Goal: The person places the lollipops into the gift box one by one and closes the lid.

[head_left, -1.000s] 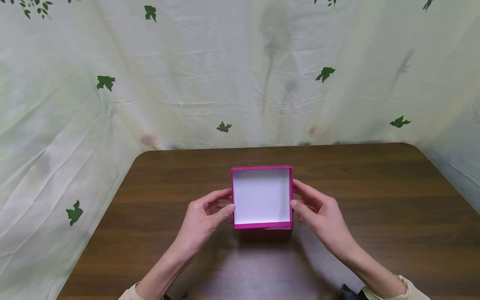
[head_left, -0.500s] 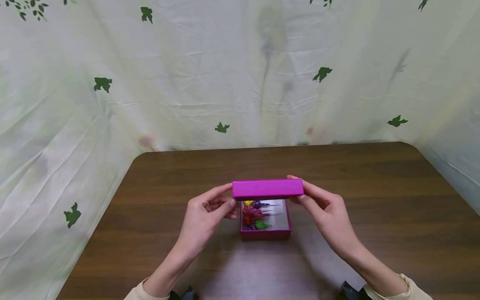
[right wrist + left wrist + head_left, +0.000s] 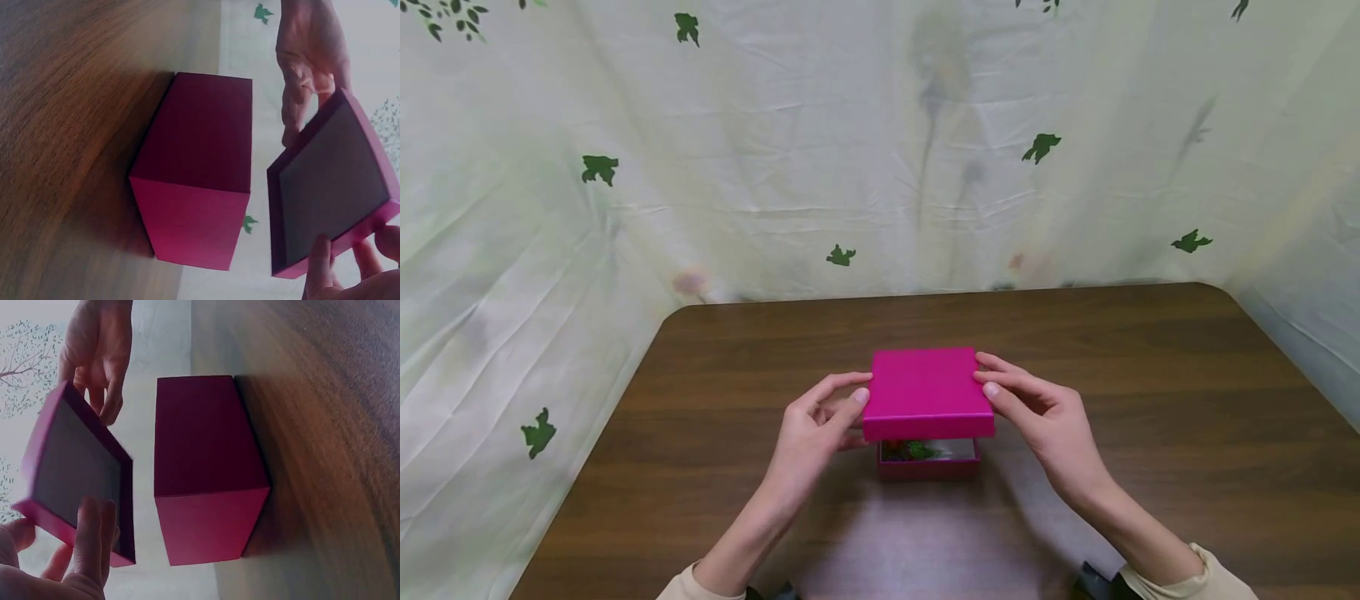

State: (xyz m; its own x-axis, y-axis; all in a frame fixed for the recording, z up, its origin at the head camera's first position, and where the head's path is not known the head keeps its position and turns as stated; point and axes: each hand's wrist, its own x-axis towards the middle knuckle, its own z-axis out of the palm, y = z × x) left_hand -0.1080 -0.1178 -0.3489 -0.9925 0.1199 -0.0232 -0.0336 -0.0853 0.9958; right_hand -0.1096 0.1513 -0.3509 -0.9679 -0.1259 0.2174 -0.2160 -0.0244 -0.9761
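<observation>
A square magenta box lid [image 3: 928,387] is held top side up over a matching box [image 3: 928,472]. My left hand [image 3: 823,421] grips the lid's left side, thumb near the front corner. On the opposite side my right hand [image 3: 1037,417] grips it the same way. Under the lid's front edge, part of the box's white inside shows with green and red wrapped sweets [image 3: 917,450] in it; the others are hidden. Both wrist views show the lid [image 3: 78,469] tilted and apart from the box [image 3: 194,134], its pale inside facing the box.
The box stands on a brown wooden table [image 3: 760,358] with rounded far corners. Behind the table hangs a pale curtain [image 3: 775,167] printed with green leaf shapes. Dark straps [image 3: 1097,579] sit at the wrists by the sleeves.
The lid has turned over from showing its white inside, through edge-on, to top side up. It now covers most of the box opening that showed half a second ago.
</observation>
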